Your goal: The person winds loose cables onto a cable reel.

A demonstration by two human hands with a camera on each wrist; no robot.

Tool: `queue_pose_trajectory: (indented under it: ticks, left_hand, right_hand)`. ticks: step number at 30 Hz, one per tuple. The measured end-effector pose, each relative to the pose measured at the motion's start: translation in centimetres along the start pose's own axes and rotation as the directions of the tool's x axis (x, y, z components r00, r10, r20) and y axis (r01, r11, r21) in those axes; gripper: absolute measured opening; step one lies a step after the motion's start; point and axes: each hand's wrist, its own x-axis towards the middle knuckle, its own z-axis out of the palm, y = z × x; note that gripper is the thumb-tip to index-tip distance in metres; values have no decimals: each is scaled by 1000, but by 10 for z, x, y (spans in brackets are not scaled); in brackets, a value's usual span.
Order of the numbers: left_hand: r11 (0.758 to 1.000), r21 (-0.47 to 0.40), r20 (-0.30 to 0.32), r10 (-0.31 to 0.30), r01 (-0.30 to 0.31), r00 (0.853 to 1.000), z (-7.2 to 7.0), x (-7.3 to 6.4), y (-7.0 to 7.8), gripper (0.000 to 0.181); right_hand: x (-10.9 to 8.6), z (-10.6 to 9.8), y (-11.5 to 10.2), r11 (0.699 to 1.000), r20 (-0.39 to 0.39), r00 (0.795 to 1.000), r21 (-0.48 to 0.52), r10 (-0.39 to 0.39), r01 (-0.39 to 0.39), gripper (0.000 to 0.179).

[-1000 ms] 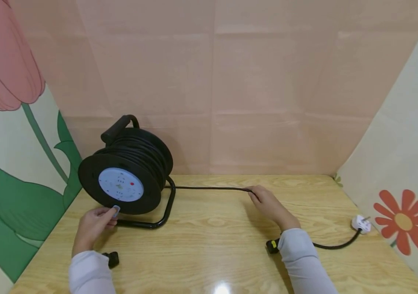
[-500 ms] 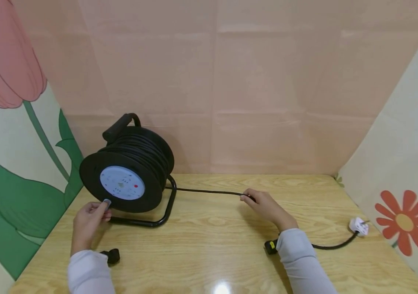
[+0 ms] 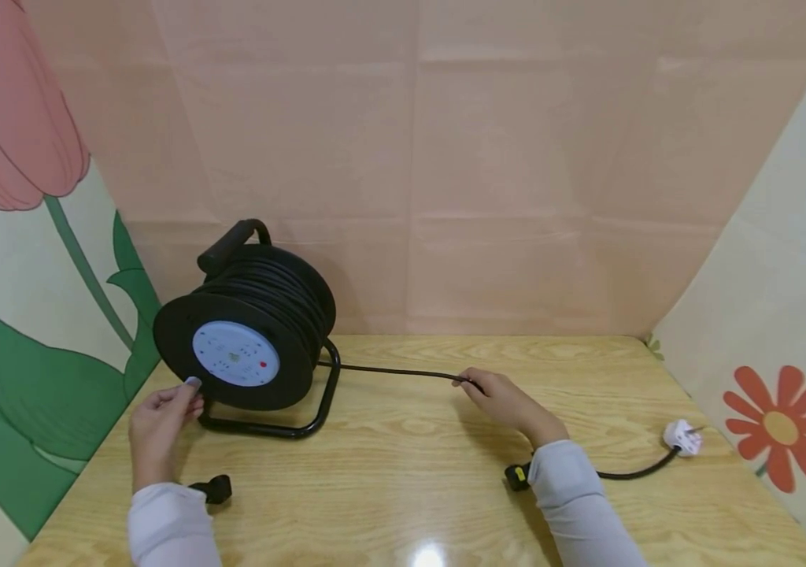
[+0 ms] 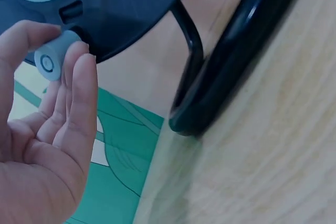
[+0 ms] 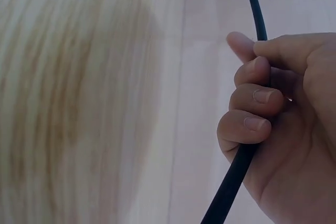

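A black cable reel (image 3: 247,331) wound with black cord stands at the left of the table, a pale blue socket panel (image 3: 236,353) on its face. My left hand (image 3: 160,429) pinches the small grey-blue crank knob (image 4: 55,56) near the rim of the reel's disc, between thumb and fingers. From the reel's right side the loose cable (image 3: 396,371) runs across to my right hand (image 3: 505,403). In the right wrist view the fingers (image 5: 251,124) are curled round that black cable, which passes through the palm and out below.
A white plug (image 3: 682,438) on its black cord lies at the right, its cord passing behind the right sleeve to a black piece with a yellow label (image 3: 516,476). Another black piece (image 3: 215,490) lies beside the left sleeve. The reel's tubular frame (image 3: 318,417) rests on the table.
The left hand has moved left and up along the disc's edge with the knob, and the disc has turned slightly. My right hand and the cable have shifted left; the white plug has slid left too.
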Motion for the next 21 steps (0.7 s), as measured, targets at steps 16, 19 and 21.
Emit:
queue_pose_trajectory:
  ticks: [16, 19, 21]
  left_hand:
    - [942, -326, -142, 36, -81, 989, 2, -5, 22, 31]
    - [931, -348, -159, 53, -106, 986, 2, -5, 23, 33]
    - [926, -357, -166, 64, -120, 984, 2, -5, 23, 34]
  right_hand:
    - [4, 8, -10, 997, 61, 995, 3, -74, 74, 31]
    - [4, 6, -8, 1000, 56, 998, 13, -24, 23, 30]
    - [3, 4, -5, 1000, 35, 999, 12, 5, -6, 30]
